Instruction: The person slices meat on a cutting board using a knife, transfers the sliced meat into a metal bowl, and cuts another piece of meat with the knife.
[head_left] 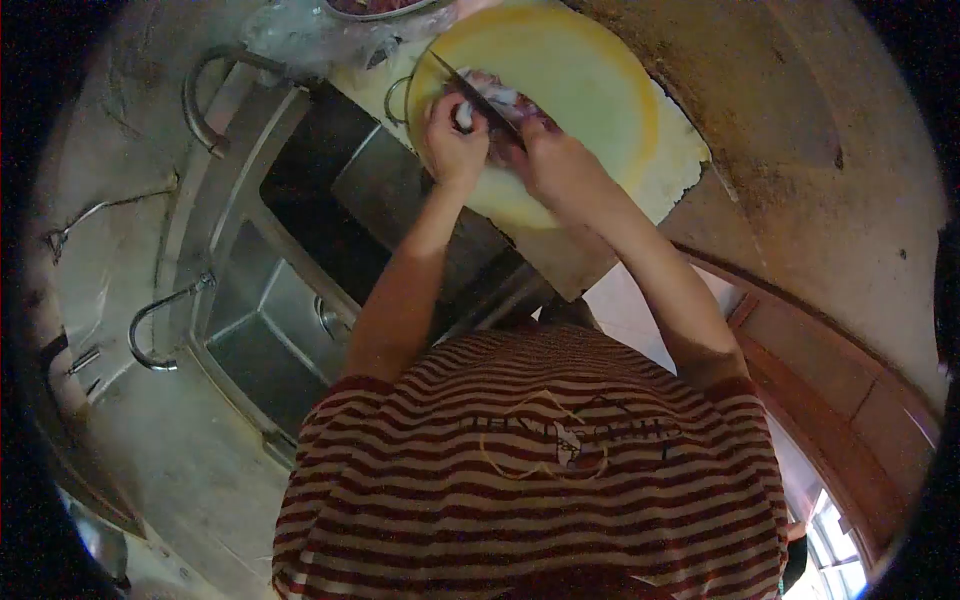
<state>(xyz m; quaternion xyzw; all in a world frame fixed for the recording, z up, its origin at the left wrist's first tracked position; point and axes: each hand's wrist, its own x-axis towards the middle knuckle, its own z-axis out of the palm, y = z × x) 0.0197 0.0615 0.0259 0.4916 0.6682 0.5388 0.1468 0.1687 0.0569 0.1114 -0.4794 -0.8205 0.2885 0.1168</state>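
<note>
A round yellowish cutting board (590,100) lies on the counter, with a piece of raw meat (510,98) on its left part. The knife (475,98) is in my right hand (560,165), its dark blade pointing up and left across the meat. My left hand (458,140) is at the left side of the meat, its fingers curled on the meat's edge beside the blade. A metal ring handle (397,100) sticks out at the board's left edge. The blade hides part of the meat.
Left of the board are two metal sinks (265,340) with curved faucets (150,325). Clear plastic bags (300,40) lie at the top, near a tray of dark red meat (375,8). A worn brown surface (800,130) is at the right.
</note>
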